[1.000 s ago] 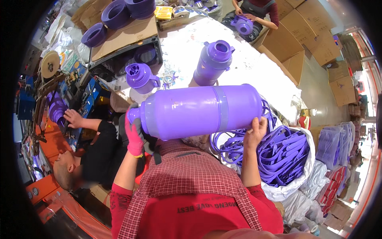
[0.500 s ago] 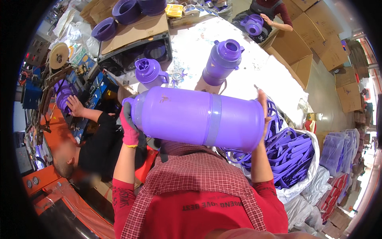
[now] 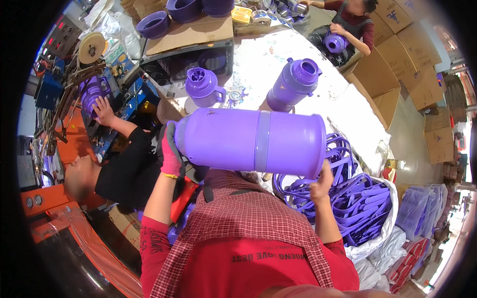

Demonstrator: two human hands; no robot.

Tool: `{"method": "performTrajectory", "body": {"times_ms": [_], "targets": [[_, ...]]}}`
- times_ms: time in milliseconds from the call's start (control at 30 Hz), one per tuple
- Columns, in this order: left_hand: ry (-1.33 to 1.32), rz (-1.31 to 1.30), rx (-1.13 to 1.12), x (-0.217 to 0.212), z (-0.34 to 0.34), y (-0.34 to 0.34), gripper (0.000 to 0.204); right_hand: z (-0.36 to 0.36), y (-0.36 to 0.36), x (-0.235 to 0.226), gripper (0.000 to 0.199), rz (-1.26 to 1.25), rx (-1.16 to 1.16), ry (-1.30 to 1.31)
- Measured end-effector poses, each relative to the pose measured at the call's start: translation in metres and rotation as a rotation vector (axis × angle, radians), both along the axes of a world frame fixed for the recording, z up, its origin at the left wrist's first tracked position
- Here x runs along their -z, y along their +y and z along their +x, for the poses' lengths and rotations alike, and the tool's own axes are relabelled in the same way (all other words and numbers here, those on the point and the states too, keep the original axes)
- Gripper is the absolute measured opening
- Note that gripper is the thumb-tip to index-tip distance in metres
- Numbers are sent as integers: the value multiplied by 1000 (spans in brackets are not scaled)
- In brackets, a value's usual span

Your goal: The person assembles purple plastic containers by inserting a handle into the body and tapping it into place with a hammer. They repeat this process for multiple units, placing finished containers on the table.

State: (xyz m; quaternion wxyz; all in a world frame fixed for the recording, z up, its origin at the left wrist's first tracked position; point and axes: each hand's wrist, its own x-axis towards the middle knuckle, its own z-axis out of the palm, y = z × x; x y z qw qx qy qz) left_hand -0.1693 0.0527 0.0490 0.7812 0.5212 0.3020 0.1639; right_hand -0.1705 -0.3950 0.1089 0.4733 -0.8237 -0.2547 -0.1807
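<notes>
A large purple vacuum flask (image 3: pixel 223 139) lies sideways across the front of my body, with a greyish band round its middle. My left hand (image 3: pixel 170 153), in a grey and pink glove, is closed round its neck end. At the base end my bare right hand (image 3: pixel 323 183) has its fingers curled against the lower edge of the rim. Beyond the flask, on the white table (image 3: pixel 258 54), stand a purple flask top with a handle (image 3: pixel 204 88) and another upright purple flask (image 3: pixel 294 84) without a lid.
To my right, a white sack (image 3: pixel 392 201) holds many purple straps (image 3: pixel 360 206). A co-worker (image 3: pixel 124 169) works at a machine on the left. Another person (image 3: pixel 355 30) sits across the table with a purple part. An open carton (image 3: pixel 375 92) stands at the table's right edge.
My right hand has gone from flat against the flask's base to curled at its lower edge. My view has shifted, so the table things appear farther right. Across the table, the other person's purple part is lower.
</notes>
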Motion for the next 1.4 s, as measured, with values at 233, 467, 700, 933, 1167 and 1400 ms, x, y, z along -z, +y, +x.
{"method": "performTrajectory", "body": {"times_ms": [233,467,700,933,1167,1400], "targets": [[-485,642,344,-41,-1,-9,46,43,31,25,36,682,357,796],[-424,492,179,-58,11,-10,49,25,70,43,37,738,395,875],[-416,1204,180,-68,19,9,37,63,17,103,42,446,129,1132],[-13,869,322,13,-16,61,62,23,-35,240,19,-1047,130,487],[-166,1306,361,-39,-17,30,50,-5,-78,241,16,-893,241,372],[-742,1372,966,-54,-10,-117,50,-7,-24,149,28,216,810,706]]}}
